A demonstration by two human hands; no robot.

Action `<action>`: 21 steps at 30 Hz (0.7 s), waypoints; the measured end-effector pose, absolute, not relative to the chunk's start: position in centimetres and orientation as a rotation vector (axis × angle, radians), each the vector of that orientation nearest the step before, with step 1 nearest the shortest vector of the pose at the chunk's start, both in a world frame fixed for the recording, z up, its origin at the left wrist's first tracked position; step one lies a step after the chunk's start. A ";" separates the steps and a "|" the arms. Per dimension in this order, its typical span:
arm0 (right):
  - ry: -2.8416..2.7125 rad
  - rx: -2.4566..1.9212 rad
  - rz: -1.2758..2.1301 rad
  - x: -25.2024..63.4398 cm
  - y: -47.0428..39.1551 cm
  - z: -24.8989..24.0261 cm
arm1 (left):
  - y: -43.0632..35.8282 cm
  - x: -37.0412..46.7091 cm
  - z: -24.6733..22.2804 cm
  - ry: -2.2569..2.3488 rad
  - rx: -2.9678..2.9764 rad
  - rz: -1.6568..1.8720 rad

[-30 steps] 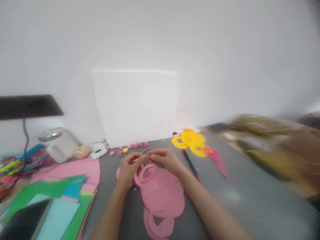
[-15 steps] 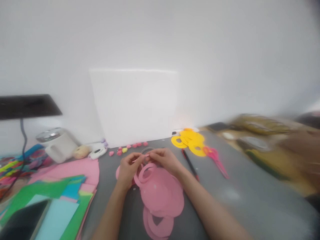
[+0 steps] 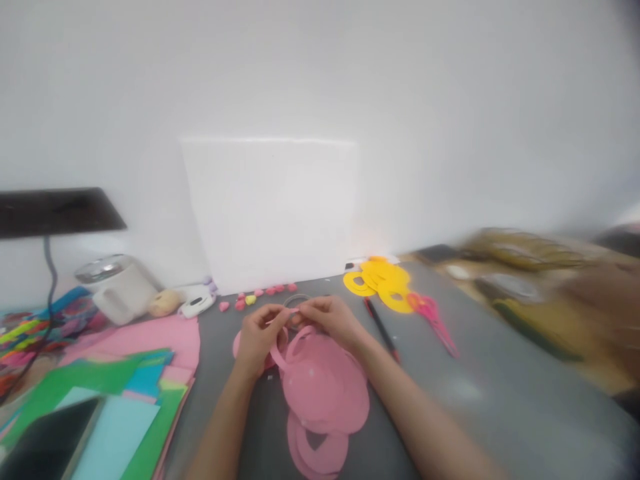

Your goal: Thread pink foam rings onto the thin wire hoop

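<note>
Fingertips of my left hand (image 3: 260,337) and my right hand (image 3: 333,321) come together in a pinch above the grey table. Between them shows a small bit of pink paper (image 3: 294,311), mostly covered by the fingers. Right below lies a pile of pink paper cutouts (image 3: 325,387), rounded shapes with ring-like ends, some overlapping. One pink ring end sits against my left hand. Just behind the fingertips a thin round band (image 3: 297,298) rests on the table, partly hidden.
Heart-shaped beads (image 3: 271,291) lie behind my hands. To the right are yellow paper cutouts (image 3: 383,277), a black pen (image 3: 383,330) and pink scissors (image 3: 435,321). Coloured paper sheets (image 3: 115,427), a phone (image 3: 45,440) and a white cup (image 3: 120,293) occupy the left.
Both hands stay pinched in nearly the same place. The pink ring end between them has tilted slightly and looks narrower. The whole view shifts a little.
</note>
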State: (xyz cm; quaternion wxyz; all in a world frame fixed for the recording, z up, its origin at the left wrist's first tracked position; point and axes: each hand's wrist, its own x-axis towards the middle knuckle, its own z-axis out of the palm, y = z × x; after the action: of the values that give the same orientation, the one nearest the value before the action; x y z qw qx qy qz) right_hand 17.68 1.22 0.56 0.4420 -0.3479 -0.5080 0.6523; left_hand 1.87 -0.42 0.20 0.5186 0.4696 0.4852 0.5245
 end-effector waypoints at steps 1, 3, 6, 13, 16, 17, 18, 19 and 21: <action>-1.254 -0.858 1.622 17.7 1.2 0.5 | -0.4 1.8 0.3 1.165 1.148 1.255; -1.244 -0.856 1.632 17.7 1.3 0.4 | -0.5 1.7 0.4 1.178 1.226 1.274; -1.249 -0.884 1.639 17.8 1.4 0.4 | -0.6 1.6 0.6 1.207 1.445 1.341; -1.340 -0.932 1.698 17.7 1.2 0.4 | -0.6 1.8 0.6 1.135 1.957 1.333; -1.332 -0.918 1.761 17.7 1.1 0.3 | -0.5 1.7 0.4 1.135 2.020 1.313; -1.333 -0.914 1.773 17.7 1.1 0.3 | -0.5 1.7 0.3 1.141 2.027 1.306; -1.334 -0.913 1.779 17.7 1.1 0.3 | -0.5 1.7 0.3 1.147 2.031 1.300; -1.334 -0.916 1.780 17.7 1.1 0.4 | -0.4 1.6 0.3 1.153 2.032 1.296; -1.327 -0.923 1.779 17.7 1.1 0.4 | -0.5 1.6 0.3 1.155 2.022 1.298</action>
State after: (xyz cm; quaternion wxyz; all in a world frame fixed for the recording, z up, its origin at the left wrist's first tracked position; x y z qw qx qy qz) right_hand 17.73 1.09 0.45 0.3605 -0.3583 -0.5150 0.6902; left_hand 1.61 -0.48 0.31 0.2357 0.7371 0.4210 0.4732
